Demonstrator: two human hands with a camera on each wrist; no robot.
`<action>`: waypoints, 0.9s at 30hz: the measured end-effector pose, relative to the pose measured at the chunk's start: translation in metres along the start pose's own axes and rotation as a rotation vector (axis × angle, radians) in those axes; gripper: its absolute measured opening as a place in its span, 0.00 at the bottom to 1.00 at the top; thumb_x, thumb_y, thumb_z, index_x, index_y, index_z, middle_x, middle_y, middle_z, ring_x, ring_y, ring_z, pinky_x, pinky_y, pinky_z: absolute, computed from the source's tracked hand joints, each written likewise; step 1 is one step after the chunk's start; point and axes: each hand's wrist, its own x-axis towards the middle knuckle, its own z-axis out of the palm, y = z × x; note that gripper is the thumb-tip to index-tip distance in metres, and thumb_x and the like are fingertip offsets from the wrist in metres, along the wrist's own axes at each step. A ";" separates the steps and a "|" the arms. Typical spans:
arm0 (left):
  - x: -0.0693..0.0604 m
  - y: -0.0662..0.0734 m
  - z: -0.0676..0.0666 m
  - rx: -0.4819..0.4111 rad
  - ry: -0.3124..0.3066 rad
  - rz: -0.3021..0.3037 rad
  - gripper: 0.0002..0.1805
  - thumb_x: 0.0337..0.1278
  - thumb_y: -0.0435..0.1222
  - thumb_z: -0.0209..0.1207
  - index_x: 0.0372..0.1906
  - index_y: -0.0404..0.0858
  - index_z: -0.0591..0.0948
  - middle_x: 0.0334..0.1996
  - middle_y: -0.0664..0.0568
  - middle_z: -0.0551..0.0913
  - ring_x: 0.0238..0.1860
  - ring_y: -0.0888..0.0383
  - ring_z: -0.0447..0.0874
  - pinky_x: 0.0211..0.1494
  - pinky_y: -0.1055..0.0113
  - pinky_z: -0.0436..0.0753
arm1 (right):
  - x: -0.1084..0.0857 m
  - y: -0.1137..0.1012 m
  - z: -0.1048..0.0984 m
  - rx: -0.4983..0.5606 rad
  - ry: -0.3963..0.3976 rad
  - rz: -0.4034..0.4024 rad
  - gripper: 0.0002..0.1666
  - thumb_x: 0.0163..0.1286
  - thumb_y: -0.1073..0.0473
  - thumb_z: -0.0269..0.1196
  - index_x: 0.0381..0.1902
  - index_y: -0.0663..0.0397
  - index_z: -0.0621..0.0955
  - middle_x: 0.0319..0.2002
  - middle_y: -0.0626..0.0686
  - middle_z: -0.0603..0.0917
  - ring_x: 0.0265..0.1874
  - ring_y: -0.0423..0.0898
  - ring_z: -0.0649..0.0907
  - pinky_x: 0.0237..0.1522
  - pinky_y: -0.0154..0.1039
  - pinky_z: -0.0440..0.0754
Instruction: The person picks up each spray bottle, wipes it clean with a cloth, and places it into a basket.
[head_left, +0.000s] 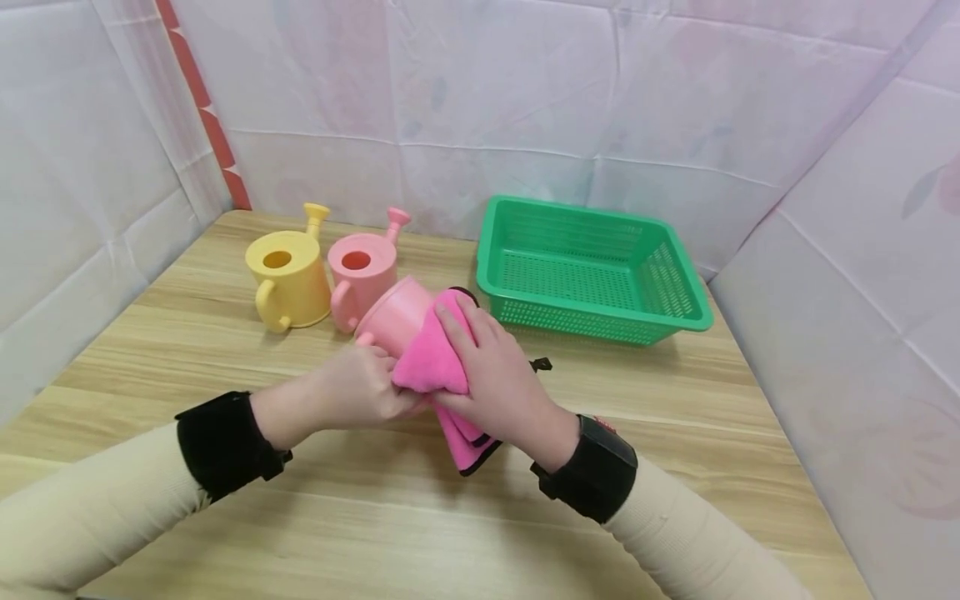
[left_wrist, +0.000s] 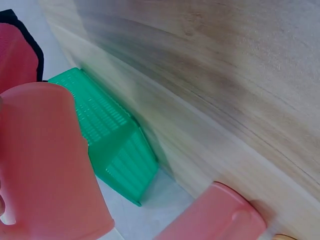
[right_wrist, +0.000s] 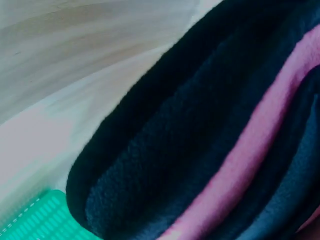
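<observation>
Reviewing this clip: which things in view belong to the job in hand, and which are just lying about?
In the job:
- tilted pink can, in the left hand
- cloth, held against it by the right hand

Lying about, apparently; neither hand touches them:
- upright pink can
- yellow can
- basket

The visible items comprise one yellow watering can (head_left: 300, 287), one upright pink watering can (head_left: 372, 273) and one tilted pink watering can (head_left: 396, 315) (three in total), one green basket (head_left: 577, 310), one pink cloth (head_left: 431, 358), one left hand (head_left: 356, 387) and one right hand (head_left: 501, 383), two black wristbands (head_left: 225, 446) (head_left: 596, 471) and one counter (head_left: 360, 533).
</observation>
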 end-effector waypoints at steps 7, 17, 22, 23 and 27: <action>0.009 0.004 -0.001 0.042 -0.004 0.069 0.20 0.71 0.38 0.38 0.19 0.41 0.68 0.13 0.59 0.67 0.14 0.63 0.63 0.19 0.70 0.63 | 0.019 -0.001 -0.006 0.077 -0.011 0.036 0.51 0.53 0.45 0.66 0.70 0.57 0.59 0.67 0.59 0.61 0.59 0.56 0.69 0.57 0.49 0.69; 0.017 0.012 0.005 -0.001 0.030 0.081 0.22 0.71 0.39 0.38 0.18 0.42 0.68 0.12 0.58 0.71 0.14 0.64 0.68 0.20 0.70 0.65 | 0.041 -0.003 -0.016 0.177 -0.118 0.144 0.52 0.54 0.38 0.65 0.70 0.53 0.58 0.66 0.52 0.63 0.56 0.49 0.70 0.53 0.43 0.73; 0.014 0.004 0.005 0.010 0.050 0.030 0.21 0.71 0.38 0.39 0.18 0.41 0.68 0.12 0.58 0.68 0.15 0.64 0.66 0.21 0.69 0.65 | 0.037 0.001 -0.016 0.139 -0.096 0.096 0.51 0.53 0.47 0.66 0.71 0.52 0.57 0.68 0.53 0.59 0.59 0.51 0.68 0.56 0.44 0.70; 0.013 0.002 0.005 0.027 0.056 0.020 0.21 0.70 0.39 0.39 0.18 0.41 0.68 0.13 0.58 0.67 0.15 0.64 0.65 0.20 0.68 0.65 | 0.036 0.001 -0.016 0.128 -0.090 0.081 0.51 0.52 0.48 0.66 0.71 0.52 0.58 0.68 0.53 0.59 0.59 0.52 0.69 0.57 0.44 0.69; 0.008 -0.006 0.002 0.054 0.052 -0.023 0.20 0.70 0.41 0.41 0.20 0.42 0.70 0.13 0.58 0.66 0.13 0.61 0.62 0.17 0.68 0.61 | 0.032 0.003 -0.016 0.082 -0.047 0.028 0.49 0.52 0.50 0.67 0.69 0.54 0.60 0.68 0.56 0.60 0.60 0.56 0.68 0.61 0.47 0.65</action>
